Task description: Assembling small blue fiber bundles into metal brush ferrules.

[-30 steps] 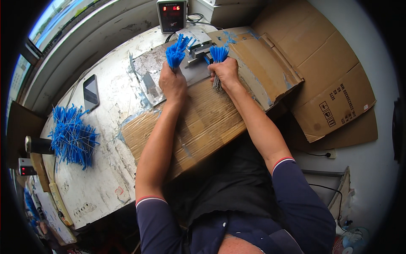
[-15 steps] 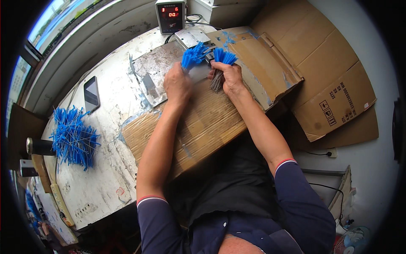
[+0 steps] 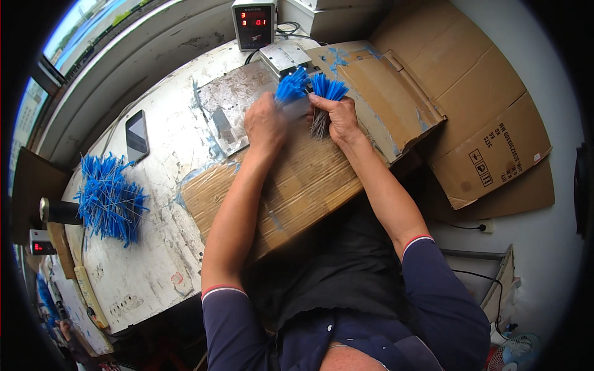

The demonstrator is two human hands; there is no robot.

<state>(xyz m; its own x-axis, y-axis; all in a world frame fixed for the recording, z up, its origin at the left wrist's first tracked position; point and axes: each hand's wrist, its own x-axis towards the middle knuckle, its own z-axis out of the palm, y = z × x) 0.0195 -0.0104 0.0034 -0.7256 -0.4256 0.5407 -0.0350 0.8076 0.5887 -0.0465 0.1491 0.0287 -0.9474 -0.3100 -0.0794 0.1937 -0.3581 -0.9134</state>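
My left hand (image 3: 265, 123) is closed round a bunch of thin wires with blue tips (image 3: 292, 85), the tips pointing up and away from me. Close to its right, my right hand (image 3: 337, 116) grips a second bunch of blue-tipped wires (image 3: 328, 88), thumb across it, with grey wire ends hanging below the fist. Both bunches are held above the far edge of a brown cardboard sheet (image 3: 297, 179), just in front of a small metal device (image 3: 283, 57). The left fingers are partly blurred.
A big heap of blue-tipped wires (image 3: 111, 198) lies on the worn white table (image 3: 167, 247), beside a dark cylinder (image 3: 60, 211). Behind are a phone (image 3: 137, 136) and a counter box with a red display (image 3: 254, 26). Large cardboard flaps (image 3: 489, 123) stand at the right.
Both hands keep hold of their bunches and have barely moved. The left hand sits very slightly further right, and the lit digits on the counter box differ.
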